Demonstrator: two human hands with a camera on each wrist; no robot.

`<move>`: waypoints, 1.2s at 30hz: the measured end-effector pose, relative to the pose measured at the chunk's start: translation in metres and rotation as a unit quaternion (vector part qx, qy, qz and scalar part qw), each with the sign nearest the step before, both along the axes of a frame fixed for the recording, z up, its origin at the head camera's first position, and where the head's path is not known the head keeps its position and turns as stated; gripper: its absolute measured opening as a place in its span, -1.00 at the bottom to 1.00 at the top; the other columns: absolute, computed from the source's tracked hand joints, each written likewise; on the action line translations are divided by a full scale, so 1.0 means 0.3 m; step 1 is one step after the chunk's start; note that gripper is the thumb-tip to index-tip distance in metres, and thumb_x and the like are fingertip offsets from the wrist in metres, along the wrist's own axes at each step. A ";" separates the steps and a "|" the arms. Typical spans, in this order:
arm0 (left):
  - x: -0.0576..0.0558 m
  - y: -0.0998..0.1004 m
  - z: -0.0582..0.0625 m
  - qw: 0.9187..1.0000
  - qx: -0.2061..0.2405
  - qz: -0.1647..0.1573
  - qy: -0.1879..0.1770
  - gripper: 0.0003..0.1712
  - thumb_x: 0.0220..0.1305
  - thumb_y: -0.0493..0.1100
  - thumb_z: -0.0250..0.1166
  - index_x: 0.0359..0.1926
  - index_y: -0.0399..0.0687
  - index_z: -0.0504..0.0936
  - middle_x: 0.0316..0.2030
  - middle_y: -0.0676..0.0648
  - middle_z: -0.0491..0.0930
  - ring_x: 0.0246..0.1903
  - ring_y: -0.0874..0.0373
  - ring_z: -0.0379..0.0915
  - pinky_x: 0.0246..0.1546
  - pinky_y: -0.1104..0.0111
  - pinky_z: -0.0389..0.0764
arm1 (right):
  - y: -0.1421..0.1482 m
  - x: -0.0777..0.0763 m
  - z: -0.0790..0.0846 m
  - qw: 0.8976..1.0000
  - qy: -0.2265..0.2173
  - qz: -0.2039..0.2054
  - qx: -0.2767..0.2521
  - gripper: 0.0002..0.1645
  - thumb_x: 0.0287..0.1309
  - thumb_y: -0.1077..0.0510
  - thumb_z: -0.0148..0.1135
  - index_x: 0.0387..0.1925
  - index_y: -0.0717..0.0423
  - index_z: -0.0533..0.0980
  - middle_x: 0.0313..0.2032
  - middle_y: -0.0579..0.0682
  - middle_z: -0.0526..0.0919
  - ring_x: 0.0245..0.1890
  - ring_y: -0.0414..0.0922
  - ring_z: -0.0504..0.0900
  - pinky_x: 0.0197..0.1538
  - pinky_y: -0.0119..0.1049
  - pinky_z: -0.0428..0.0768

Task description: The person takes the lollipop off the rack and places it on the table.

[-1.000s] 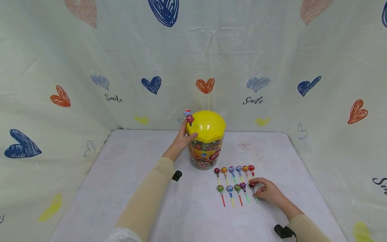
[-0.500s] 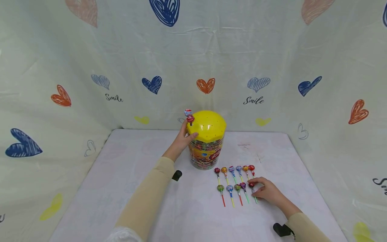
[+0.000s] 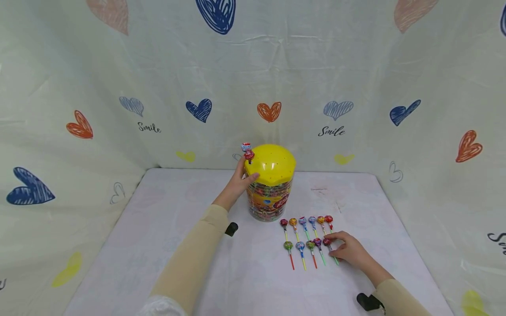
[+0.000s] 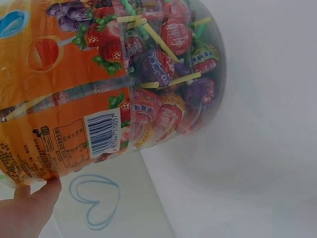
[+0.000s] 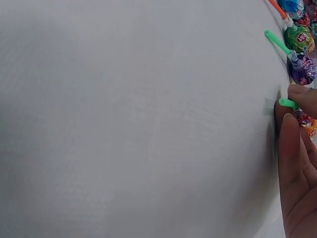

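A clear jar [image 3: 266,202] full of wrapped lollipops stands upright under a domed yellow lid [image 3: 274,164] with small holes. My left hand [image 3: 237,182] grips its left side up by the lid, thumb at the front; the other fingers are partly hidden. Two lollipops [image 3: 248,155] stick up at the lid's left edge, just above that hand. With thumb and fingers, my right hand [image 3: 352,251] pinches a dark red lollipop [image 3: 327,242] by its green stick [image 5: 286,102], at the right end of the nearer row. Beside it lies a purple lollipop [image 3: 317,242].
Two rows of lollipops lie on the white table, the farther one ending in a red lollipop [image 3: 329,219]. The nearer row starts with a green lollipop [image 3: 288,245]. Behind the table [image 3: 178,272] hangs a curtain [image 3: 300,79] printed with hearts.
The pinched lollipop has turned slightly, its head shifting left toward the purple one and its stick end swinging right. My left hand and the jar have stayed in place.
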State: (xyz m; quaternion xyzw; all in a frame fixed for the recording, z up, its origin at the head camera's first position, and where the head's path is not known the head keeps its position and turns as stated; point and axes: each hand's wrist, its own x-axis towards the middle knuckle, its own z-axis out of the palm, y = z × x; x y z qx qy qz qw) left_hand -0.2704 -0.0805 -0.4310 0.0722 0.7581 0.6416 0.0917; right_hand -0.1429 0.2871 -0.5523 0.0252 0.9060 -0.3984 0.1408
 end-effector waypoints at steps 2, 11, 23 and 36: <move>-0.001 0.000 0.000 1.000 -0.002 0.001 -0.001 0.27 -0.08 0.53 0.31 0.53 0.42 -0.19 0.53 -0.09 -0.17 0.47 -0.17 -0.31 0.34 -0.25 -0.11 | -0.002 0.001 0.001 1.000 0.001 -0.004 0.007 -0.43 -0.09 0.25 0.53 0.05 0.08 0.60 0.00 0.08 0.52 -0.54 -0.09 0.47 -0.48 -0.25 0.54; 0.000 0.000 0.003 1.000 0.001 0.001 -0.001 0.11 0.14 0.37 0.31 0.53 0.42 -0.17 0.53 -0.07 -0.16 0.48 -0.16 -0.32 0.34 -0.25 -0.12 | -0.002 0.005 0.000 0.999 0.005 -0.016 0.028 -0.44 -0.08 0.24 0.53 0.04 0.10 0.58 -0.03 0.07 0.51 -0.47 -0.10 0.44 -0.46 -0.26 0.53; 0.001 0.001 -0.002 1.000 -0.006 0.005 -0.013 0.12 0.13 0.37 0.30 0.52 0.47 -0.20 0.53 -0.05 -0.19 0.48 -0.16 -0.33 0.32 -0.27 -0.10 | -0.004 0.014 -0.003 1.000 0.004 -0.017 0.015 -0.36 -0.07 0.26 0.52 0.12 0.15 0.52 -0.13 0.02 0.46 -0.49 -0.10 0.44 -0.50 -0.29 0.53; 0.002 0.001 -0.004 1.000 -0.012 0.008 -0.013 0.12 0.13 0.38 0.30 0.52 0.47 -0.21 0.53 -0.05 -0.21 0.48 -0.17 -0.32 0.32 -0.26 -0.08 | 0.007 -0.020 0.108 0.996 0.075 0.013 -0.041 -0.38 0.05 0.33 0.40 0.19 0.24 0.46 -0.10 0.15 0.48 -0.35 -0.08 0.47 -0.43 -0.35 0.51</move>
